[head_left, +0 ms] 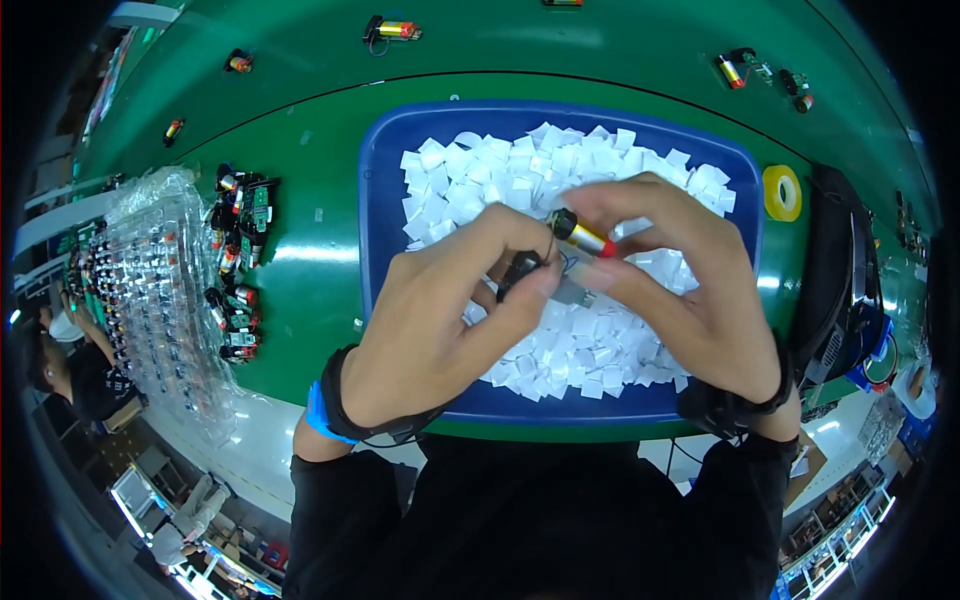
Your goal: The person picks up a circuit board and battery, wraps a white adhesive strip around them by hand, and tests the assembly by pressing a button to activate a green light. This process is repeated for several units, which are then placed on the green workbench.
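Above a blue tray (378, 190) filled with small white paper squares (560, 345), both hands work on one small wired assembly. My left hand (430, 300) is closed, pinching a small black part (520, 270) between thumb and index finger. A cylindrical battery cell (585, 237), yellow and silver with a red end and a black cap, lies between the two hands. My right hand (690, 265) curls round its red end, thumb below and fingers above; the fingertips are slightly blurred. Thin blue wires (570, 263) run beside the cell. Below them shows a grey piece (573, 293), partly hidden.
Battery and circuit-board assemblies (235, 265) lie in a row left of the tray, beside a clear plastic tray (165, 300) of parts. Yellow tape (782, 193) and a black bag (830, 270) are on the right. More assemblies (395, 31) lie on the green table's far part.
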`<state>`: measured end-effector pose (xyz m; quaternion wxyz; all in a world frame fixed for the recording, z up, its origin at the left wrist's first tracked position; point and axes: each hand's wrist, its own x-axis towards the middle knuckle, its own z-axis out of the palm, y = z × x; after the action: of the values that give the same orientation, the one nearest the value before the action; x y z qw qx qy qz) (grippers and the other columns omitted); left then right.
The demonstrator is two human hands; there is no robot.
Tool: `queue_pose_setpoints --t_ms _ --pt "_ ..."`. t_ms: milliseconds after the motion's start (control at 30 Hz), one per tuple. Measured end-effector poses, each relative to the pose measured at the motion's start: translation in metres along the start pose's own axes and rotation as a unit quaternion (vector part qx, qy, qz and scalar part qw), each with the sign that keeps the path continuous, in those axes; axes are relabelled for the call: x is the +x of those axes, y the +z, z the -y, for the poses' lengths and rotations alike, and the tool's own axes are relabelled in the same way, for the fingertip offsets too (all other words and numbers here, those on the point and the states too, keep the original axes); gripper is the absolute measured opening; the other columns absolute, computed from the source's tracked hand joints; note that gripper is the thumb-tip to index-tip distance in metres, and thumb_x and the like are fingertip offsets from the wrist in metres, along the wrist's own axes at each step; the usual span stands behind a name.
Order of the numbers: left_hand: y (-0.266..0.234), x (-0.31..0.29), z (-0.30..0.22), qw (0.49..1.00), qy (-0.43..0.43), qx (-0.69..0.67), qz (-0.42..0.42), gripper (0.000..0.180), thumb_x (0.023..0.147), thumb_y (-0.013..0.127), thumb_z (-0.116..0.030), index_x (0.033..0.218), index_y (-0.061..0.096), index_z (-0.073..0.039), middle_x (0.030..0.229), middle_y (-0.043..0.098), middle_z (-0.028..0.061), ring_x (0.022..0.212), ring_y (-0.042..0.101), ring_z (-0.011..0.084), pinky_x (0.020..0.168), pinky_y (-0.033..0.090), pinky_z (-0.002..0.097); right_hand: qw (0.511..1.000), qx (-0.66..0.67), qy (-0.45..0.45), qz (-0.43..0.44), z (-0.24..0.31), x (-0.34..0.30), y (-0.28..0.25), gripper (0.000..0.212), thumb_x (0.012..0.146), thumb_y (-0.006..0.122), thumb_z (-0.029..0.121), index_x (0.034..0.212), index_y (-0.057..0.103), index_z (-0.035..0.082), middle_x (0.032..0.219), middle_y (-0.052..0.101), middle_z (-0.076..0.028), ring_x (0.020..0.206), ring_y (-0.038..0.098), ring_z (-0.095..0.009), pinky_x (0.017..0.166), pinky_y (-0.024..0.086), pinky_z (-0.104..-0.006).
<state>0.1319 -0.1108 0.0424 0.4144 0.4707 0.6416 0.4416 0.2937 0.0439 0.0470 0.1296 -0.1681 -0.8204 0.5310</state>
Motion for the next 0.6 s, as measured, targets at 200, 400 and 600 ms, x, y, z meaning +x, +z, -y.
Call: queue_pose_setpoints --t_ms 200,400,600 --pt "0.006 -0.002 0.001 0.994 -0.03 0.103 0.004 0.015 0.095 0.054 -0.004 0.109 0.048 -0.001 0.079 0.06 0.0059 0.067 0.058 0.0105 0.064 0.047 0.0254 0.996 0.071 0.008 -0.047 -0.005 -0.004 0.016 0.033 0.08 0.078 -0.001 0.109 0.064 0.001 0.097 0.067 -0.008 0.087 0.067 -0.017 0.08 0.055 -0.0299" --pt "0.006 0.0 0.006 0.996 -0.088 -0.009 -0.001 0.016 0.092 0.056 -0.004 0.105 0.047 -0.004 0.088 0.061 0.0155 0.08 0.064 0.0305 0.071 0.049 0.0368 0.994 -0.064 -0.086 0.0 -0.006 -0.002 0.005 0.038 0.069 0.083 -0.001 0.102 0.064 0.001 0.095 0.067 -0.01 0.084 0.066 -0.024 0.086 0.055 -0.0362" --pt "-0.014 0.009 0.014 0.85 -0.184 -0.488 0.073 0.021 0.094 0.051 -0.021 0.105 0.057 -0.004 0.128 0.056 0.0132 0.117 0.051 0.0213 0.105 0.034 0.0347 0.929 -0.229 -0.287 -0.039 0.0 -0.002 0.017 0.027 0.064 0.079 0.002 0.089 0.068 0.003 0.096 0.07 -0.009 0.084 0.064 -0.026 0.087 0.055 -0.0468"
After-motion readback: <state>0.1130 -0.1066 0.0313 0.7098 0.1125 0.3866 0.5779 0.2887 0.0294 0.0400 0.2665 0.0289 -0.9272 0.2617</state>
